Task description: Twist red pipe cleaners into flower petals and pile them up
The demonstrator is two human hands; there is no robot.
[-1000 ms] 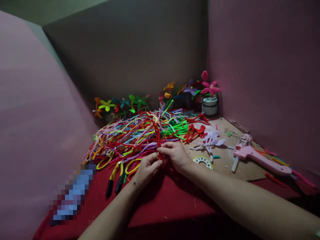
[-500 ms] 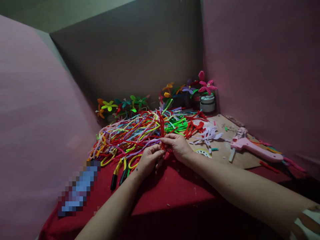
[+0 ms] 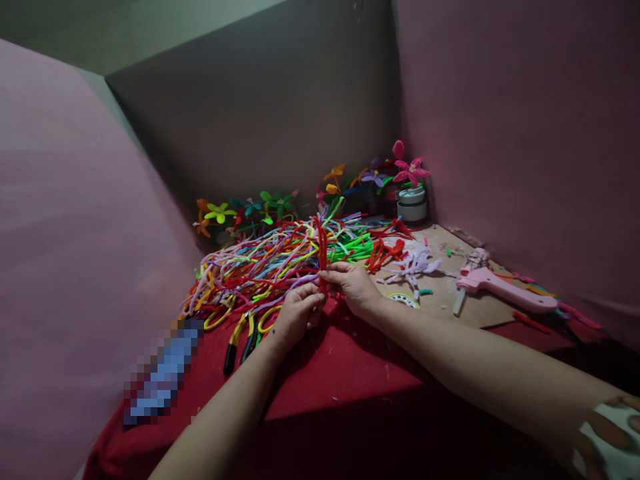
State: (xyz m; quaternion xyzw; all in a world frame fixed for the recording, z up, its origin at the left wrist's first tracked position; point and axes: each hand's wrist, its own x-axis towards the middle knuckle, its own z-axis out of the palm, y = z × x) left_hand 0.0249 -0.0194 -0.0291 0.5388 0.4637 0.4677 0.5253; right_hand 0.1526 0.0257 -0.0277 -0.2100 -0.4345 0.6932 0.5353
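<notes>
Several red pipe cleaners (image 3: 323, 245) stand upright in a small bundle above my fingers. My right hand (image 3: 354, 288) pinches them near their lower part between thumb and fingers. Close beside it, my left hand (image 3: 300, 312) has its fingers curled and closed at the bundle's lower end, which is mostly hidden by the fingers. Behind my hands spreads a large heap of multicoloured pipe cleaners (image 3: 260, 257). Yellow-and-black pliers (image 3: 239, 341) lie left of my left hand, beside yellow-handled scissors (image 3: 267, 321).
A pink glue gun (image 3: 510, 288) lies on a board (image 3: 450, 307) at right, near lilac pipe-cleaner pieces (image 3: 416, 265) and a white disc (image 3: 403, 300). Pipe-cleaner flowers (image 3: 411, 172) and a lidded jar (image 3: 412, 204) stand at the back. Red cloth (image 3: 350, 373) covers the table; pink panels flank it.
My left hand has drawn slightly down and left from the right hand's fingertips. The red bundle stays upright in my right hand. The view has shifted slightly.
</notes>
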